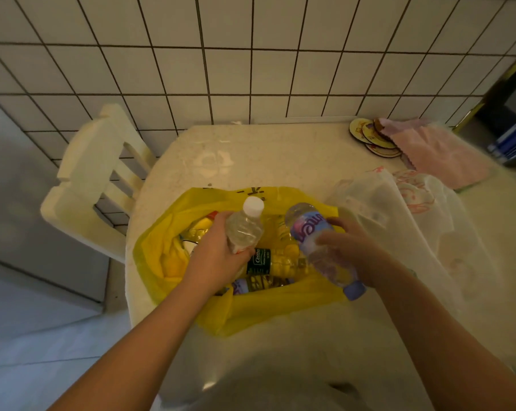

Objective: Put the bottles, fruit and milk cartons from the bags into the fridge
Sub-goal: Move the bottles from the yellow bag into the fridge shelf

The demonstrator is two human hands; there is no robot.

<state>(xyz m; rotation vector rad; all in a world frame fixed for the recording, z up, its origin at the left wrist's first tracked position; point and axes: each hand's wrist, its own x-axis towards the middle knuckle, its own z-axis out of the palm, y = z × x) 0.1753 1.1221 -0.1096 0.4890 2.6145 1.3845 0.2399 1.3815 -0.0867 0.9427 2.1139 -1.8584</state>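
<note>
A yellow plastic bag (280, 307) lies open on the table. My left hand (221, 256) grips a clear bottle with a white cap (246, 226), held above the bag's mouth. My right hand (354, 253) grips a clear bottle with a purple label and purple cap (313, 235), cap pointing down toward me. More bottles (265, 262), one with a dark green label, lie inside the bag, partly hidden by my hands. A white translucent bag (399, 221) sits to the right of the yellow one.
The pale table (280, 161) stands against a white tiled wall. A cream wooden chair (90, 179) is at the table's left. Round coasters (369, 134) and a pink cloth (437, 155) lie at the back right corner.
</note>
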